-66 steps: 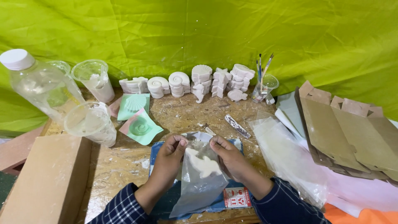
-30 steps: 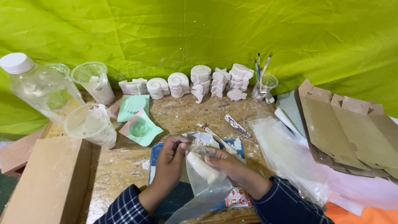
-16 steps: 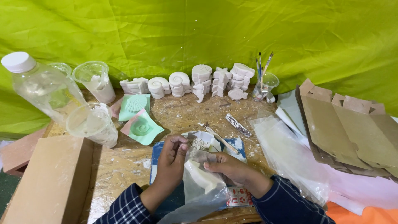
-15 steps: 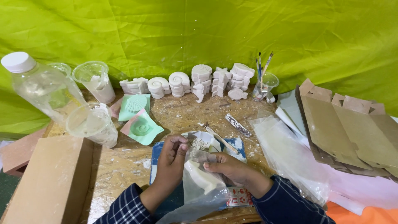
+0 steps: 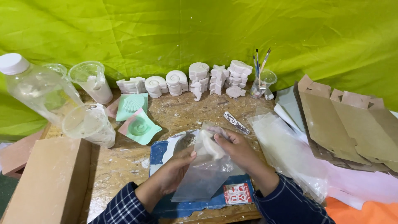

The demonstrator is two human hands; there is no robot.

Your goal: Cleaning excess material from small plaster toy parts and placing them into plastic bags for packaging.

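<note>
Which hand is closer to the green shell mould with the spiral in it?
Left. The left hand holds the clear plastic bag just right of and below the spiral mould. The right hand grips the bag's far side, farther from the mould.

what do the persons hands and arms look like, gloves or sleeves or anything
Both hands are bare: no gloves, rings or watch visible. The left hand and right hand come out of long sleeves in dark navy with a thin white check, ending near the wrists.

Both hands raised, close together at centre.
Left hand (image 5: 179, 164) fingers curled, pinching; right hand (image 5: 235, 149) cupped, thumb forward; plaid-sleeved forearms angled inward.
</note>
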